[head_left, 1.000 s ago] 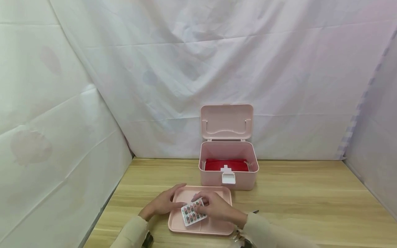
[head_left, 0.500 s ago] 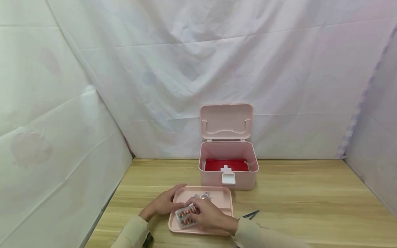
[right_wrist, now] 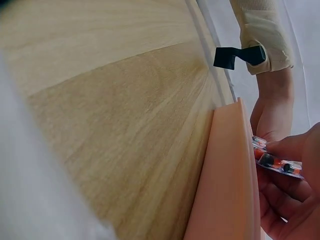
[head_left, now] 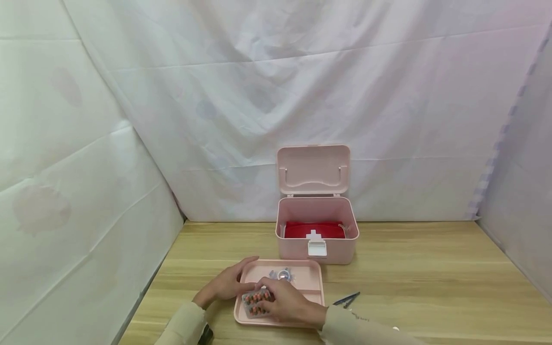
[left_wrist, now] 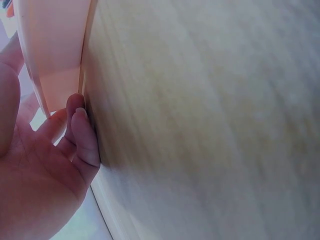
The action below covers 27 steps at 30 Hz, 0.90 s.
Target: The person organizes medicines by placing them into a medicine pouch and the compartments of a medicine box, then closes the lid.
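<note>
My right hand (head_left: 290, 301) pinches a blister pack of orange and dark green capsules (head_left: 254, 306) low over the left part of a pink tray (head_left: 310, 274). The thumb lies on top of the pack, which also shows at the right edge of the right wrist view. My left hand (head_left: 226, 282) grips the tray's left rim, its thumb reaching over the inside. In the left wrist view, its fingers (left_wrist: 82, 132) curl against the tray's outer wall near the table. A small clear packet with a round white ring (head_left: 283, 274) lies in the tray's far section.
Behind the tray stands a pink box (head_left: 297, 249) with its lid (head_left: 314, 167) raised and a red pouch (head_left: 312, 230) inside. Dark tweezers (head_left: 348, 299) lie on the wooden table (head_left: 431, 278) to the tray's right. White cloth (head_left: 241, 120) hangs behind.
My right hand has moved left and down with the blister pack, which now lies flatter over the tray. The clear packet and the tweezers have come into view. My left hand stays put.
</note>
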{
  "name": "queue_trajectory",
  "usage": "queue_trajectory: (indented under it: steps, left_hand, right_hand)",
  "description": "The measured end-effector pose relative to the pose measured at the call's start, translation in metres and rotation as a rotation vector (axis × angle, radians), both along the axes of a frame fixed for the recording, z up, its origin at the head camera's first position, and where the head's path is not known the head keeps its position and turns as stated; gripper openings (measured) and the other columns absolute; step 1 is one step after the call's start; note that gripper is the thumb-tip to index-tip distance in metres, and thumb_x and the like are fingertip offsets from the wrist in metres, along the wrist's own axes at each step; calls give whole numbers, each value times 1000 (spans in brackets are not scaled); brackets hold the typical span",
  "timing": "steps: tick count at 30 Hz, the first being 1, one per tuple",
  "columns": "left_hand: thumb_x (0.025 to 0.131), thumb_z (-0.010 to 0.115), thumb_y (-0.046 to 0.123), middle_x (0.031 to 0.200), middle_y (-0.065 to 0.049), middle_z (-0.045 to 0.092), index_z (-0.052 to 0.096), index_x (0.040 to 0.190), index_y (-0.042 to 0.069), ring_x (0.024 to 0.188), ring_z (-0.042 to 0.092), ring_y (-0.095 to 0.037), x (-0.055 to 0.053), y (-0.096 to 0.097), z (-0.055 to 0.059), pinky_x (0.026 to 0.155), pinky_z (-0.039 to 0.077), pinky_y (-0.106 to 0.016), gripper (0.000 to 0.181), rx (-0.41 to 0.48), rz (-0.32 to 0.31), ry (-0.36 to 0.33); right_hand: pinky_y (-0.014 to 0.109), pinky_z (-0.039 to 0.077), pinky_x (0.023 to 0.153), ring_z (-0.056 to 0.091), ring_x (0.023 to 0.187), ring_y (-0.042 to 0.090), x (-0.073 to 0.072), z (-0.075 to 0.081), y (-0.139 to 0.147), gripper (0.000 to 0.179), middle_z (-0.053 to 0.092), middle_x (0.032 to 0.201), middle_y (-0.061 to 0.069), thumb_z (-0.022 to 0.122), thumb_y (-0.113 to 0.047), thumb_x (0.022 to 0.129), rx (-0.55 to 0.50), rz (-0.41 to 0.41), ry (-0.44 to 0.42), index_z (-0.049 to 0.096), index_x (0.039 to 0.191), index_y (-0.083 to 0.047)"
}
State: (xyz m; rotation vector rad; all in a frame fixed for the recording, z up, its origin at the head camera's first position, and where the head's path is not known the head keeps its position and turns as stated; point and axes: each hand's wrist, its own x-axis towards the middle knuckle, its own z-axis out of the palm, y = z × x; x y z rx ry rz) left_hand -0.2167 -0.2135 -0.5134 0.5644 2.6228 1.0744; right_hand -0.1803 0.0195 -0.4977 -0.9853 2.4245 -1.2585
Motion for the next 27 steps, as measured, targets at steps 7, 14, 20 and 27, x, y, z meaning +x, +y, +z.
queue_trajectory:
  steps: [7, 14, 20, 27]
  left_hand:
    - [89, 72, 41, 149, -17, 46, 36, 153, 17, 134, 45, -41, 0, 1, 0, 105, 37, -64, 77, 7, 1, -8]
    - [89, 73, 39, 149, -16, 46, 37, 153, 18, 134, 45, -40, 0, 1, 0, 107, 36, -64, 76, 15, 12, -10]
    - [89, 73, 38, 148, -17, 47, 37, 153, 17, 132, 47, -40, 1, 2, 0, 106, 37, -64, 76, 19, 10, -13]
    - [88, 73, 41, 149, -18, 46, 37, 153, 20, 134, 45, -42, 3, 3, 2, 106, 35, -66, 77, 5, 30, -17]
  right_hand:
    - [18, 45, 73, 53, 82, -1, 1, -3, -1, 20, 63, 90, -16, 75, -15, 87, 27, -3, 39, 62, 101, -22]
    - [17, 44, 67, 52, 77, 1, 1, -2, 0, 22, 60, 85, -13, 75, -12, 85, 57, 13, 89, 62, 102, -18]
    - [15, 44, 68, 51, 75, 1, 2, -3, -2, 23, 59, 84, -14, 76, -14, 84, 105, 27, 131, 62, 102, -19]
    - [15, 46, 68, 51, 75, -1, 2, -2, -3, 20, 59, 85, -15, 75, -17, 86, 145, 45, 180, 64, 103, -17]
